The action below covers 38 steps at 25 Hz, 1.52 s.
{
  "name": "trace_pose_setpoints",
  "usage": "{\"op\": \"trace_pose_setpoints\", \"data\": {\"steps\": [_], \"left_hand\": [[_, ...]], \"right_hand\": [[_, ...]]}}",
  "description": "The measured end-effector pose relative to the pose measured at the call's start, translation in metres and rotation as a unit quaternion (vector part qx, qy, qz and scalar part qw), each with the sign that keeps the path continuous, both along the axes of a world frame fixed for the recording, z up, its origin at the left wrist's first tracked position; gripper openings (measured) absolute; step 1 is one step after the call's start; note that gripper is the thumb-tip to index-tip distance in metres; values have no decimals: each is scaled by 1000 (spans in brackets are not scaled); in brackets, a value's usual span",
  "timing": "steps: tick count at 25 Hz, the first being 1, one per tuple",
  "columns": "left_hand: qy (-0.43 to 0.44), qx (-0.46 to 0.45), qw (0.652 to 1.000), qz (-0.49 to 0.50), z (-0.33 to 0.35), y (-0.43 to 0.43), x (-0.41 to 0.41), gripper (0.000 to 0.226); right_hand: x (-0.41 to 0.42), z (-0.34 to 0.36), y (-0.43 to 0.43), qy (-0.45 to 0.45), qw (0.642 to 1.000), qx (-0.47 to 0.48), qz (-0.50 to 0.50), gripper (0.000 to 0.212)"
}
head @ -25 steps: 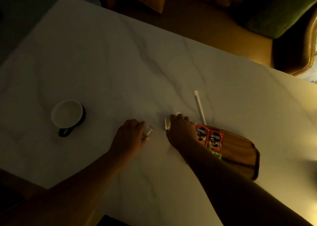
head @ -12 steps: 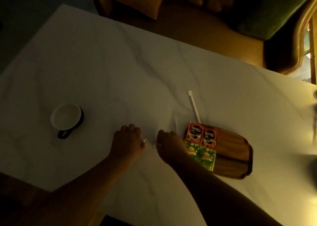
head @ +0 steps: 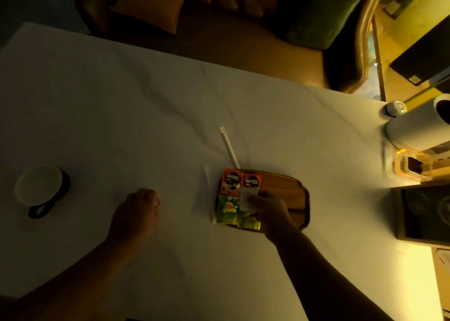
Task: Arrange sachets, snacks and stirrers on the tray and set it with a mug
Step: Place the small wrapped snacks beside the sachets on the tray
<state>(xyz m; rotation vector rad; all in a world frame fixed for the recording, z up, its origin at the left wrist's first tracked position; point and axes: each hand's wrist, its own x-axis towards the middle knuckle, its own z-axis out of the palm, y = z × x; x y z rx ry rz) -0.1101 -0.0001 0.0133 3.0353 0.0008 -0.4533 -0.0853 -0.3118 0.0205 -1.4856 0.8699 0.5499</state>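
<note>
A wooden tray (head: 289,194) lies on the white marble table (head: 146,101). On its left end sit two red coffee sachets (head: 239,180) and, below them, green tea sachets (head: 227,210). My right hand (head: 270,211) is over the tray's left half, shut on a small pale packet (head: 247,199) held above the sachets. My left hand (head: 137,213) rests on the table to the left as a closed fist; whether it holds anything is hidden. One white wrapped stirrer (head: 229,147) lies above the tray, another (head: 209,194) just left of it. A white mug with a dark handle (head: 41,189) stands far left.
At the right edge stand a white cylinder (head: 418,123), a small round white object (head: 395,107), a glowing amber glass dish (head: 411,165) and a dark box (head: 426,213). A brown sofa with cushions (head: 151,4) runs beyond the table's far edge.
My right hand has moved right from the table onto the tray, carrying the small pale packet. My left hand stays closed on the table. The view has shifted right.
</note>
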Motion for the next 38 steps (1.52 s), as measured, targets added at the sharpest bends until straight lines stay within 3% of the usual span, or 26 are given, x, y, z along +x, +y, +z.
{"op": "trace_pose_setpoints", "data": {"steps": [5, 8, 12, 17, 19, 21, 23, 28, 32, 38], "left_hand": [[4, -74, 996, 46, -7, -26, -2, 17], [30, -167, 983, 74, -12, -54, -2, 7], [96, -283, 937, 182, -6, -88, 9, 22], [154, -394, 883, 203, 13, -122, 15, 3], [145, -426, 867, 212, 18, -134, 18, 8], [144, -453, 849, 232, 21, -145, 19, 8], [159, -468, 835, 240, 22, -154, 19, 5], [210, -522, 790, 244, 29, -172, 18, 9], [225, -528, 782, 240, 30, -179, 17, 9], [233, -532, 775, 249, 28, -185, 18, 10]], "right_hand": [[-1, -4, -60, -1, 998, -26, -58, 14], [9, -12, -76, 0, 997, -60, -42, 13], [28, -21, -83, -21, 992, -127, 14, 10], [41, -25, -80, -57, 974, -198, 98, 11], [40, -22, -77, -69, 964, -225, 122, 16], [34, -20, -80, -122, 923, -317, 179, 15], [18, -22, -85, -200, 850, -404, 271, 29], [-15, -34, -89, -228, 708, -428, 514, 64], [-14, -37, -87, -216, 698, -436, 526, 80], [-11, -31, -82, -244, 697, -437, 514, 78]]}}
